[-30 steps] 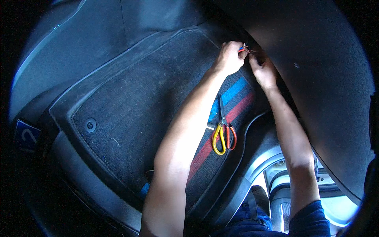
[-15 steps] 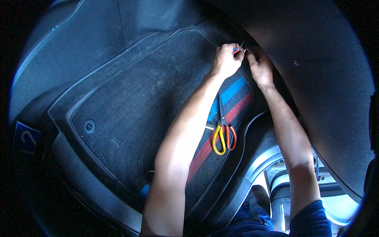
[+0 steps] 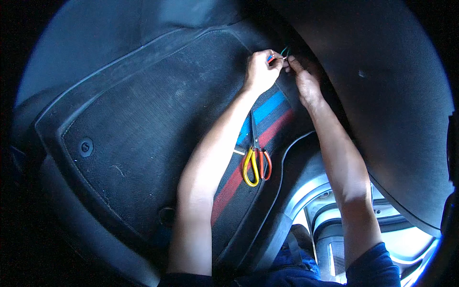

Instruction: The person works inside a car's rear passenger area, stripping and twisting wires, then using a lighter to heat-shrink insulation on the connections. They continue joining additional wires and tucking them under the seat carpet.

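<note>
Far into the footwell, my left hand (image 3: pixel 262 71) is closed in a pinch on thin electrical wires; a red-and-blue bit (image 3: pixel 271 59) shows between its fingers. My right hand (image 3: pixel 307 85) meets it from the right, thumb and fingertips pinched on a wire end close to the left fingertips. Thin green wires (image 3: pixel 285 50) stick up just beyond the fingers. Their far ends vanish into the dark. A pair of scissors (image 3: pixel 256 165), one handle yellow and the other orange-red, lies on the carpet mat between my forearms, blades pointing away from me.
The dark floor mat (image 3: pixel 138 110) has blue and red stripes (image 3: pixel 270 107) and a round fastener (image 3: pixel 86 147). A small pale stick (image 3: pixel 238 152) lies beside the scissors. A dark curved panel (image 3: pixel 392 105) rises close along my right arm. The door sill (image 3: pixel 306 196) is lower right.
My right hand has come in against the left fingertips, closing the small gap between them. The whole view has shifted slightly, moving the scissors and mat leftward in the picture.
</note>
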`<state>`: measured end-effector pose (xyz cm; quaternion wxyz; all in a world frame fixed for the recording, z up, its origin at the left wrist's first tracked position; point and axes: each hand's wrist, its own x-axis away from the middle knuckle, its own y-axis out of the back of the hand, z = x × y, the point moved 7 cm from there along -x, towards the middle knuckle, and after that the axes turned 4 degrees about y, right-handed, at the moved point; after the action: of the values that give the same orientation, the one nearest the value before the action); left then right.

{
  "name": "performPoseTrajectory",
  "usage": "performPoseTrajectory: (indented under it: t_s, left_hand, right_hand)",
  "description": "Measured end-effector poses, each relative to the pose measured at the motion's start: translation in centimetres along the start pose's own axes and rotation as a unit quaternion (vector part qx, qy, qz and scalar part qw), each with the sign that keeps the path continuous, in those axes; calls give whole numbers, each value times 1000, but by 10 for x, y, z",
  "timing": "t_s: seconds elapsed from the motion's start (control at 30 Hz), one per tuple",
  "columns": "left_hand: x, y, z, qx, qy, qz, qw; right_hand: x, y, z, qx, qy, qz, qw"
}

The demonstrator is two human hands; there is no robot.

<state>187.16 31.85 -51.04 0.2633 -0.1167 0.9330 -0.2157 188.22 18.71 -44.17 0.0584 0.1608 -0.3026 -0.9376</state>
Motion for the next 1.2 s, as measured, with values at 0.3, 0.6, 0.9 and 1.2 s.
performPoseTrajectory:
  t_s: [0.3,0.6,0.9,1.2]
  left_hand:
    - [6,14,6,144,44,-10,989]
    - [2,16,15,81,8,-71,994]
    - [3,17,14,67,22,-71,995]
    - [-4,29,11,101,7,-100,990]
  right_hand:
    - [9,-38,-11,-357,-188,17,915]
    - [14,-20,54,430,183,-26,884]
    - [15,-32,71,614,248,12,749]
    - [12,-39,11,-355,-198,-26,913]
